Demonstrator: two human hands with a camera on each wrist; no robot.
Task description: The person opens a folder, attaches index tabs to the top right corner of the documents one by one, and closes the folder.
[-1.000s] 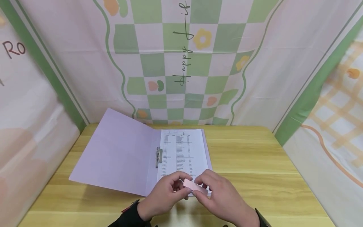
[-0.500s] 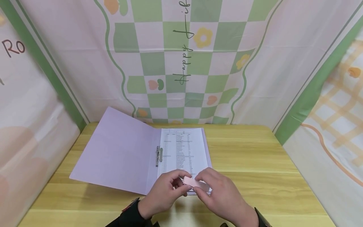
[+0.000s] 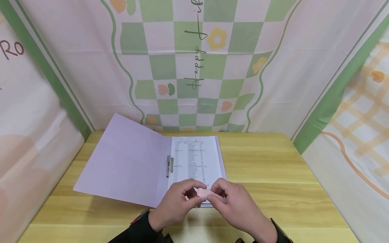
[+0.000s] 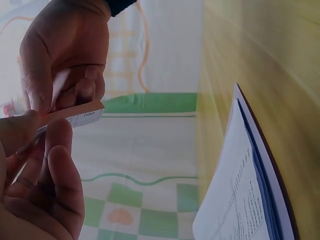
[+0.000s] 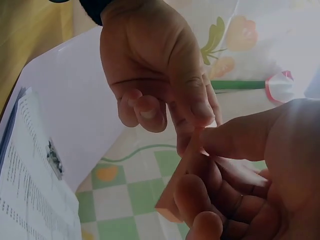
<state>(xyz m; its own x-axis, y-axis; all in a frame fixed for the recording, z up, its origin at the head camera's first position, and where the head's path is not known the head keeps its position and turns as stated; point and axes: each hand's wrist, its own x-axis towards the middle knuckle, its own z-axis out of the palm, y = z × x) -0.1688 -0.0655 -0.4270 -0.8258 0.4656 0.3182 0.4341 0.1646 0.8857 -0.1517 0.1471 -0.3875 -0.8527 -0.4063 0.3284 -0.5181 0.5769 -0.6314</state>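
A small pink oblong pad (image 3: 203, 192) is held between the two hands, above the near edge of a printed sheet (image 3: 211, 158). My left hand (image 3: 177, 199) pinches one end between thumb and fingers. At the other end, the thumb and fingers of my right hand (image 3: 235, 202) grip it, covering part of it. The left wrist view shows the pad (image 4: 75, 114) with a pink narrow side and a white face bearing print. Seen from the right wrist, the pad (image 5: 175, 192) slants downward beneath the thumbs.
A lilac folder (image 3: 127, 165) lies spread on the wooden table (image 3: 261, 162), its cover raised to the left. A metal clip (image 3: 168, 166) sits along its spine beside the sheets. Patterned cloth (image 3: 164, 37) hangs behind and on both sides.
Both hands stay near the same place. The pad has turned slightly, showing less of its broad pink side, and the right fingers have closed in further over its end.
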